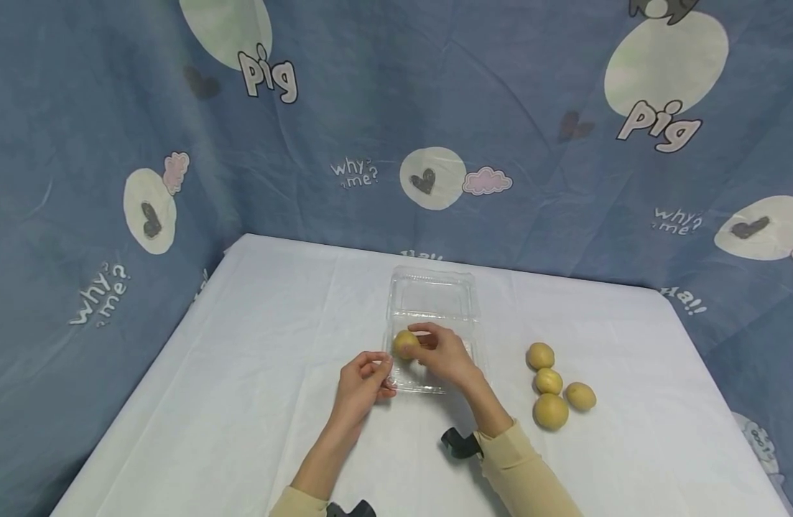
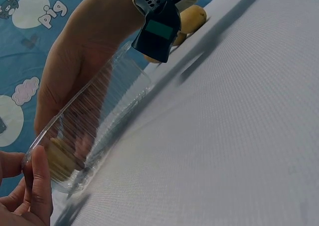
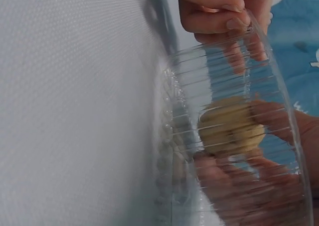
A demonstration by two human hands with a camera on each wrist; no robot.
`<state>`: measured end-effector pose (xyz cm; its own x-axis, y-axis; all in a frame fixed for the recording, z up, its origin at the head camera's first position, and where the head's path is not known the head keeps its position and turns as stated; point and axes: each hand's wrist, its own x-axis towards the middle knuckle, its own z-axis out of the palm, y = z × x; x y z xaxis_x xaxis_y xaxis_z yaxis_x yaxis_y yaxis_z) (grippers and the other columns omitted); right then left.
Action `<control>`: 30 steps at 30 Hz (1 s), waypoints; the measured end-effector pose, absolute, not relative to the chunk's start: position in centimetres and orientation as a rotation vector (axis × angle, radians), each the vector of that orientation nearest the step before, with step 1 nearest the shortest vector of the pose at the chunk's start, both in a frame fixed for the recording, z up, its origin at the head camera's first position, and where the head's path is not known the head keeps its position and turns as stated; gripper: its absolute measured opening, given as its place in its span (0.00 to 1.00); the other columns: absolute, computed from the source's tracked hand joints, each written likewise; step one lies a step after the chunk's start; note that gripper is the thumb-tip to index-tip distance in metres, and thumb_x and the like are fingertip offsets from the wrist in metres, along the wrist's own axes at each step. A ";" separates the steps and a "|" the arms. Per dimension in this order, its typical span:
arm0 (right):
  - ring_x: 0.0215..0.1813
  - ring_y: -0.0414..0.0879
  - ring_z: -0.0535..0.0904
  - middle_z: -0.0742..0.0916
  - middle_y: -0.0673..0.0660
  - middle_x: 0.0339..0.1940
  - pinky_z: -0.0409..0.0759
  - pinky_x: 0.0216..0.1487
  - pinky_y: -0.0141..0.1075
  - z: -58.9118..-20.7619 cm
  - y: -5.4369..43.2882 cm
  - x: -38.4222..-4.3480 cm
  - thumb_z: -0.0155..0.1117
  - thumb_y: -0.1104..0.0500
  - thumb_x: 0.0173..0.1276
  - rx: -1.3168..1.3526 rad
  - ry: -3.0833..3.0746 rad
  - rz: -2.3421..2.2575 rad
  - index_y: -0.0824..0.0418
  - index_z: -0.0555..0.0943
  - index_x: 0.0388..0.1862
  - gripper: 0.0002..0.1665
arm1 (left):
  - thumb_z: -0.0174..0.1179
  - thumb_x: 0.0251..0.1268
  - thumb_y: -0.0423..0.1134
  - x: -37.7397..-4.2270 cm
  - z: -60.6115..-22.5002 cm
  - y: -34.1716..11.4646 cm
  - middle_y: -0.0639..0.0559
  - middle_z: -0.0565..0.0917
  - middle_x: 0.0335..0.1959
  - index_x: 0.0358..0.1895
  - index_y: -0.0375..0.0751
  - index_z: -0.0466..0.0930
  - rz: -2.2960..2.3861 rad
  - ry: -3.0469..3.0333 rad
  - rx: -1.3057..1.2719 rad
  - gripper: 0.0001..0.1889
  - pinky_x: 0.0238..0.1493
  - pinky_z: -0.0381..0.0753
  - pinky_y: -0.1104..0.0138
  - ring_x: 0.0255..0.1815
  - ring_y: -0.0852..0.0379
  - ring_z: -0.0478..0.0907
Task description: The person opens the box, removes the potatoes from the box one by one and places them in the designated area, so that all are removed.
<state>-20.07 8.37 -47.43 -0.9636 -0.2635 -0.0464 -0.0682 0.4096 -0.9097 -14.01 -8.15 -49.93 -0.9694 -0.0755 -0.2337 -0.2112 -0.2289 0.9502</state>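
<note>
A clear plastic clamshell box (image 1: 419, 390) lies on the table with its lid (image 1: 434, 293) folded back, away from the person. At its front left corner, the left hand (image 1: 360, 384) pinches the rim between thumb and fingers. The right hand (image 1: 447, 353) reaches into the base, gripping a yellowish, roundish potato (image 1: 406, 345) near the left side. Through the ribbed wall in the right wrist view, this potato (image 3: 227, 129) shows with fingers around it, low in the box. In the left wrist view the box wall (image 2: 107, 99) slants in front of the right hand.
Several more potatoes (image 1: 551, 411) sit in a loose cluster to the right of the box. A white cloth covers the table (image 1: 274, 323). Behind and to the left hangs a blue printed curtain (image 1: 345, 108). A black wrist camera (image 1: 460, 443) is strapped near the right sleeve.
</note>
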 end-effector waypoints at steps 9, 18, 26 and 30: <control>0.51 0.53 0.83 0.86 0.59 0.48 0.84 0.46 0.40 -47.2 9.2 -20.0 0.72 0.57 0.63 -0.315 2.419 -1.669 0.63 0.79 0.59 0.26 | 0.62 0.69 0.36 -14.0 -49.9 -8.1 0.47 0.79 0.25 0.50 0.29 0.76 2.357 1.908 -0.327 0.14 0.28 0.86 0.68 0.25 0.56 0.80; 0.52 0.55 0.82 0.83 0.64 0.55 0.81 0.53 0.42 -45.6 10.2 -19.6 0.70 0.60 0.65 -0.352 2.314 -1.711 0.66 0.76 0.63 0.29 | 0.62 0.69 0.36 -14.0 -49.9 -8.0 0.47 0.78 0.24 0.49 0.29 0.76 2.345 1.926 -0.337 0.13 0.28 0.86 0.67 0.24 0.56 0.80; 0.53 0.53 0.82 0.83 0.61 0.56 0.81 0.54 0.41 -45.1 11.0 -18.9 0.71 0.59 0.64 -0.357 2.270 -1.770 0.62 0.77 0.62 0.28 | 0.62 0.69 0.35 -14.1 -49.9 -8.0 0.47 0.79 0.24 0.49 0.29 0.76 2.339 1.926 -0.355 0.13 0.28 0.86 0.67 0.24 0.56 0.80; 0.53 0.52 0.82 0.83 0.59 0.57 0.81 0.54 0.40 -44.5 11.5 -18.1 0.72 0.60 0.63 -0.346 2.254 -1.798 0.62 0.77 0.62 0.28 | 0.62 0.69 0.35 -14.1 -49.9 -8.0 0.46 0.78 0.24 0.50 0.30 0.76 2.335 1.925 -0.363 0.13 0.28 0.86 0.67 0.24 0.56 0.80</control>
<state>-18.07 11.51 -44.47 -0.9439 -0.3281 -0.0373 -0.0365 0.2158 -0.9758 -14.07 -8.05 -49.94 -0.9673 -0.0783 -0.2414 -0.2220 -0.1997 0.9544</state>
